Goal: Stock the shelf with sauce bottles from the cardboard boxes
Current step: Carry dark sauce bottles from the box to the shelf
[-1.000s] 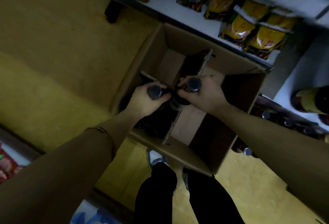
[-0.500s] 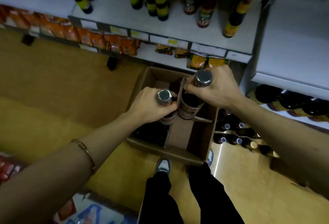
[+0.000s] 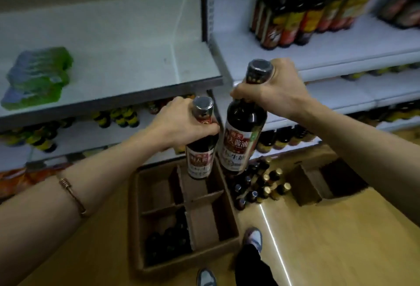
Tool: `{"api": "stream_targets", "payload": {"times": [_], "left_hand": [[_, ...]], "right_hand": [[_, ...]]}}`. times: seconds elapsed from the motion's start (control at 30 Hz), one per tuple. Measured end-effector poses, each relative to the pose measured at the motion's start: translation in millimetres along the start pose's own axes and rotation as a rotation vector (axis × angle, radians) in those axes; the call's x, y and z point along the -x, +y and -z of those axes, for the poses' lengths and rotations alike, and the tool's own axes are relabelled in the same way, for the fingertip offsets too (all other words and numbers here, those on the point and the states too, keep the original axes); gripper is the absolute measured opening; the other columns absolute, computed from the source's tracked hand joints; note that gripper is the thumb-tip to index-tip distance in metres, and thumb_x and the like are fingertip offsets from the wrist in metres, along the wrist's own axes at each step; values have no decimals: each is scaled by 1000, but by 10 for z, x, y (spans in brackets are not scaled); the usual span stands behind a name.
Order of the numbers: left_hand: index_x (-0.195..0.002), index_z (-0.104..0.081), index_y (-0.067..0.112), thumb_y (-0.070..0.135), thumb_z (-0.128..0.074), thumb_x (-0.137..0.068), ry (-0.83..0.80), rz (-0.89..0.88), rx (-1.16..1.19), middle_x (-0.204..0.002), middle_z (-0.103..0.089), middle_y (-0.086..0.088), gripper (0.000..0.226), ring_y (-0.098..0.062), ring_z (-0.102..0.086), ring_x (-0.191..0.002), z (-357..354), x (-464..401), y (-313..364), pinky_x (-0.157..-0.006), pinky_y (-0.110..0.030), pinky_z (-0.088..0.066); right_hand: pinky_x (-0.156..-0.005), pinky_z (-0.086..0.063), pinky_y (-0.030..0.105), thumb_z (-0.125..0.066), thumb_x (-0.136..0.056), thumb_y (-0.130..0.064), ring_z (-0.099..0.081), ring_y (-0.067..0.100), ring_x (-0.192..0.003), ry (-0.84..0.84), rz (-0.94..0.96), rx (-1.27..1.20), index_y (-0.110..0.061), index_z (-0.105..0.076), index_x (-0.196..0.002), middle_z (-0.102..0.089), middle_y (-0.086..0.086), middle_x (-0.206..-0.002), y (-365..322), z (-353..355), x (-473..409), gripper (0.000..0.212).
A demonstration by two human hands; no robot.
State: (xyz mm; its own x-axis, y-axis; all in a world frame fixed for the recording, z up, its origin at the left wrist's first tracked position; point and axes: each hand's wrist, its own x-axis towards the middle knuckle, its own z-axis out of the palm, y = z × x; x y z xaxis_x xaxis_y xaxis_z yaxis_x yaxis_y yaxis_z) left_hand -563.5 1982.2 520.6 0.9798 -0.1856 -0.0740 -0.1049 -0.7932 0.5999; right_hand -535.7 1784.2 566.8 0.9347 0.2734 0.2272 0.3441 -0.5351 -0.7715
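My left hand grips the neck of a dark sauce bottle with a red and white label. My right hand grips the neck of a second, larger-looking sauce bottle, held higher and tilted. Both bottles hang in the air above the open cardboard box on the floor. The box has cardboard dividers, and a few dark bottles stand in its near left cells. In front of me is a white shelf with a row of similar sauce bottles at its back right.
A green packet lies on the left shelf board. Lower shelves hold small bottles. Several bottles stand on the floor right of the box, beside a second cardboard box. My shoes are by the box's near corner.
Both hands have lifted their bottles out of the box and up to shelf height. The view has risen from the box to the shelves.
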Motion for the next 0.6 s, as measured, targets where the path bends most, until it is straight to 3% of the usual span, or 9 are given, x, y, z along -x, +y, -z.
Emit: {"api": "stream_targets", "payload": {"times": [0.07, 0.17, 0.3, 0.33, 0.4, 0.47, 0.6], "left_hand": [[-85, -73, 24, 62, -61, -53, -52, -48, 31, -81, -73, 7, 51, -8, -68, -79, 80, -99, 329, -75, -40, -58], [-89, -73, 23, 55, -70, -57, -133, -154, 57, -85, -73, 4, 45, -10, -69, -81, 162, -215, 867, -77, -42, -59], [-96, -73, 12, 31, -79, -72, -176, -317, 110, -91, -74, -2, 32, -11, -68, -86, 227, -340, 1622, -84, -36, -57], [-97, -72, 11, 29, -79, -72, -191, -356, 116, -93, -74, -2, 32, -10, -68, -87, 229, -345, 1801, -84, -33, -57], [-99, -71, 11, 30, -78, -71, -240, -428, 116, -97, -74, -2, 35, -11, -68, -91, 213, -383, 2152, -85, -30, -56], [-101, -69, 12, 32, -78, -70, -276, -492, 121, -99, -73, -3, 38, -15, -67, -95, 174, -410, 2481, -86, -32, -55], [-102, -67, 11, 40, -84, -60, -329, -540, 199, -98, -72, -6, 54, -19, -69, -91, 35, -480, 3097, -82, -40, -58]], "right_hand": [[-52, -48, 34, -78, -73, -19, -57, 17, -54, 64, -16, -4, 0, -59, -61, -64, 14, -62, -127, 335, 113, 30], [-54, -50, 33, -77, -74, -18, -60, 17, -57, 151, -41, 18, 5, -63, -70, -66, 14, -67, -257, 810, 351, 28], [-50, -45, 14, -76, -77, -14, -58, -3, -49, 303, -73, 46, -14, -61, -60, -61, -15, -50, -374, 1447, 713, 23], [-52, -47, 18, -76, -77, -16, -60, -1, -51, 340, -75, 69, -13, -64, -62, -64, -14, -51, -406, 1596, 795, 20], [-57, -54, 37, -76, -73, -24, -69, 20, -64, 452, -79, 119, 3, -68, -71, -71, 7, -65, -462, 1898, 939, 28], [-63, -56, 49, -75, -71, -25, -69, 34, -70, 534, -96, 157, 6, -67, -68, -71, 18, -70, -481, 2194, 1075, 32], [-59, -56, 34, -76, -72, -20, -64, 15, -57, 641, -147, 211, -2, -65, -60, -68, 3, -61, -545, 2670, 1311, 24]]}}
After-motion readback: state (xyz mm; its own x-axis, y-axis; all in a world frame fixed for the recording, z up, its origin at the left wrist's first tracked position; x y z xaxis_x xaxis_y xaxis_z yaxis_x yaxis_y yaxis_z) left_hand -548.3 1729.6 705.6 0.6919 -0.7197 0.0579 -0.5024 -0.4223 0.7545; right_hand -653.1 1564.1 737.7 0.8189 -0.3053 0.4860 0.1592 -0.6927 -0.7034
